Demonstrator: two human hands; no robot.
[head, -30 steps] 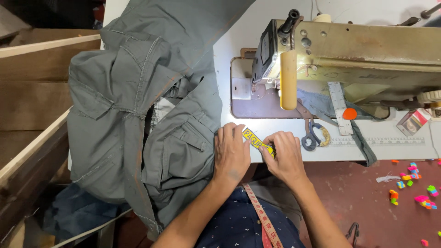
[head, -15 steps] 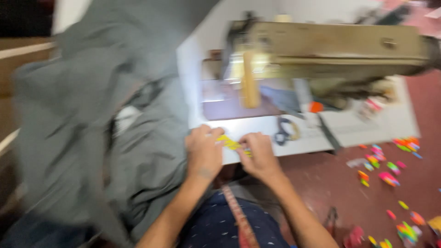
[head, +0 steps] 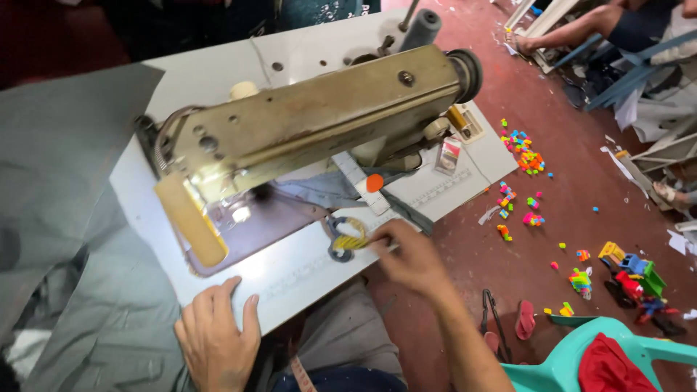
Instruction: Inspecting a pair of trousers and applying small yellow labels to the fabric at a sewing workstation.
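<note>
Scissors (head: 343, 237), handles wound with yellow cord, are lying on the table (head: 305, 279) just in front of the sewing machine (head: 312, 123); the right hand (head: 408, 254) is touching them with loosely curled fingers, gripping nothing yet. Left hand (head: 216, 335) is resting flat and empty at the table edge, below the machine. Blades could be snagging the grey cloth (head: 94, 290) nearby if lifted carelessly.

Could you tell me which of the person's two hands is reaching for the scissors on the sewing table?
The right hand: its fingers touch the scissors with yellow-wrapped handles, while the left hand lies flat at the table edge beside the grey cloth.
</note>
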